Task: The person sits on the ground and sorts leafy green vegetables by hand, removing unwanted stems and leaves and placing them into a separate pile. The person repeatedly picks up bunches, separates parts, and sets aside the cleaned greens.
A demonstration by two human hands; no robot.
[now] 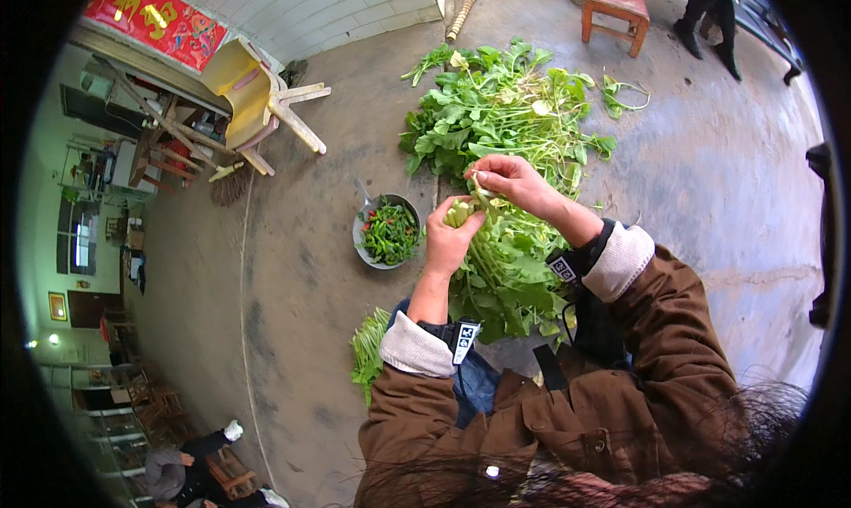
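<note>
My left hand is closed around a bundle of leafy green stalks, cut ends up, leaves hanging down over my lap. Just above it, my right hand pinches a thin pale stem piece between thumb and fingers. Beyond both hands, a large heap of leafy greens lies on the concrete floor, some leaves yellowed. Left of my hands stands a metal pan holding green and red chili peppers with leaves. A smaller bunch of greens lies beside my left forearm.
A red wooden stool and a person's legs are at the upper right. A straw broom lies beyond the heap. A yellow chair stands at the upper left. Another person sits at the lower left.
</note>
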